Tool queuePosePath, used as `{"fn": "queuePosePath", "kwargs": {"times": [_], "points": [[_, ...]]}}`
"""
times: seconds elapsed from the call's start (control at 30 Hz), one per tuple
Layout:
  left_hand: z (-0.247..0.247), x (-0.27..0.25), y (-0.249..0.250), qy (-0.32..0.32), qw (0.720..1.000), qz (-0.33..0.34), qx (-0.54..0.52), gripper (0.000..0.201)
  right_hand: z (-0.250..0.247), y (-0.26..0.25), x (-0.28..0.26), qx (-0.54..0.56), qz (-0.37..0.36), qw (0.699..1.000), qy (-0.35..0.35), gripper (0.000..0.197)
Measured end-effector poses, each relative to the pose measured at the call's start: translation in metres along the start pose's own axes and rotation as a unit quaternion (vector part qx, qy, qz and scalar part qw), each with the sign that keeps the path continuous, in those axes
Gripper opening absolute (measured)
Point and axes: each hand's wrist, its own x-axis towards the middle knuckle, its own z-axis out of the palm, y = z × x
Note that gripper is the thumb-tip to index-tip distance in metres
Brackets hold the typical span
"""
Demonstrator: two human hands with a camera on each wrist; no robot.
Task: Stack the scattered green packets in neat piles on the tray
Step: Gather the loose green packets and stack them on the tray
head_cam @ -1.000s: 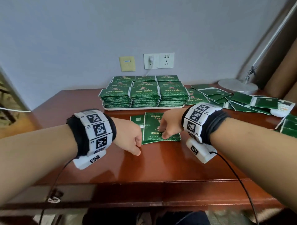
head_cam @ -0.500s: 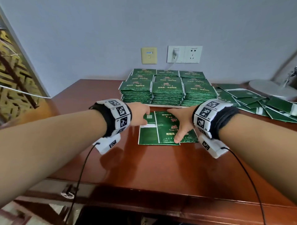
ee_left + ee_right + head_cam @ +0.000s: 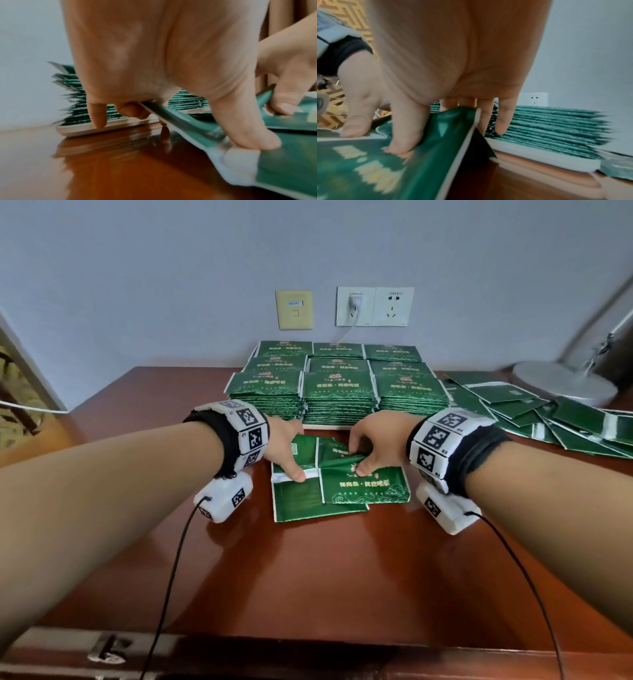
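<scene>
The left hand (image 3: 281,446) is at the left edge of a small overlapping bunch of green packets (image 3: 363,487) on the wooden table (image 3: 308,577), just near of the tray. Its thumb (image 3: 248,135) presses down on the white strip of the leftmost packet, while the curled fingers (image 3: 132,110) reach under that packet's far edge, lifting it off the table; so it pinches the packet. To its right, the right hand (image 3: 378,441) pinches the upper packet of the same bunch: its thumb (image 3: 406,135) lies on the printed face and the fingers (image 3: 502,119) curl down behind the raised far edge, which buckles upward. On the far side, the white tray (image 3: 329,426) carries neat stacked piles (image 3: 337,392) in rows. Farther right, loose packets (image 3: 548,419) lie scattered over the table, near a lamp base (image 3: 561,383).
</scene>
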Motion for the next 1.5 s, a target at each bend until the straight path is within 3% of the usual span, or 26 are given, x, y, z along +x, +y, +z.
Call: {"fn": "queuePosePath", "kwargs": {"times": [0.1, 0.2, 0.3, 0.4, 0.53, 0.63, 0.77, 0.83, 0.93, 1.17, 1.37, 1.5], "points": [[-0.001, -0.004, -0.003, 0.05, 0.998, -0.015, 0.027, 0.098, -0.002, 0.005, -0.001, 0.008, -0.011, 0.999, 0.046, 0.026], [-0.003, -0.009, -0.012, 0.129, 0.992, -0.015, -0.002, 0.058, -0.013, 0.009, -0.001, 0.029, -0.014, 0.996, 0.086, 0.01], [-0.004, -0.013, -0.028, 0.193, 0.979, -0.006, -0.062, 0.028, -0.026, 0.01, -0.003, 0.051, 0.001, 0.99, 0.128, 0.011], [-0.004, -0.02, -0.04, 0.225, 0.967, 0.006, -0.115, 0.017, -0.033, 0.009, -0.002, 0.075, 0.028, 0.985, 0.153, 0.017], [0.0, -0.033, -0.045, 0.176, 0.974, 0.049, -0.136, 0.023, -0.026, 0.006, 0.004, 0.02, 0.104, 0.992, 0.063, 0.027], [0.005, -0.039, -0.046, 0.117, 0.98, 0.068, -0.145, 0.032, -0.02, 0.001, 0.004, 0.02, 0.144, 0.988, 0.057, 0.036], [0.015, -0.037, -0.044, 0.061, 0.987, 0.057, -0.137, 0.067, -0.009, -0.007, -0.003, 0.04, 0.109, 0.993, -0.004, 0.06], [0.018, -0.034, -0.039, 0.058, 0.99, 0.057, -0.118, 0.084, -0.004, -0.01, -0.007, 0.04, 0.081, 0.994, -0.062, 0.07], [0.025, -0.029, -0.03, 0.054, 0.994, 0.06, -0.074, 0.1, 0.0, -0.008, -0.005, 0.007, 0.069, 0.994, -0.09, 0.088], [0.029, -0.027, -0.017, 0.044, 0.995, 0.058, -0.06, 0.086, 0.006, -0.007, 0.002, -0.072, 0.099, 0.989, -0.088, 0.09], [0.032, -0.028, -0.006, 0.034, 0.992, 0.068, -0.103, 0.088, 0.012, -0.006, -0.004, 0.01, 0.123, 0.988, -0.092, 0.087], [0.032, -0.031, 0.0, 0.022, 0.992, 0.073, -0.101, 0.094, 0.016, 0.001, -0.011, 0.041, 0.14, 0.983, -0.115, 0.108]]}}
